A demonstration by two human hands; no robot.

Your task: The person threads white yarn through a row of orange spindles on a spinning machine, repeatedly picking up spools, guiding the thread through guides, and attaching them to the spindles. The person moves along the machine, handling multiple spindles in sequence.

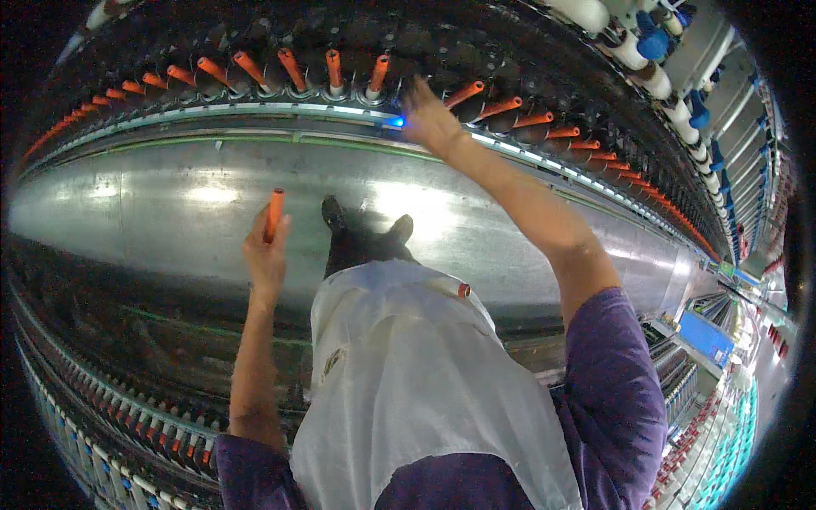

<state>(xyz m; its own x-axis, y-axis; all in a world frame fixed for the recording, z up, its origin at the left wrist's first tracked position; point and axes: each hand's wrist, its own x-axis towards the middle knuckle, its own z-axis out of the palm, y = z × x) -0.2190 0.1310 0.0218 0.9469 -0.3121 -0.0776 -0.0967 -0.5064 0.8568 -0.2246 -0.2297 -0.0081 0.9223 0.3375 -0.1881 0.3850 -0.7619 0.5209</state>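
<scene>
White glare makes bright patches on the smooth grey reflective floor (161, 223); the upper background is dim. Straight edges bend strongly, and the row of slim orange tubes (333, 67) (curved by the lens) loses detail at its ends.

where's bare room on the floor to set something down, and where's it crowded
The floor looks bare left of the left hand, which holds an orange tube, and between the right shoe and right forearm; the upper rail borders both patches. It is crowded beyond that rail, where the tube row stands close and the right hand covers a spot between tubes.
</scene>
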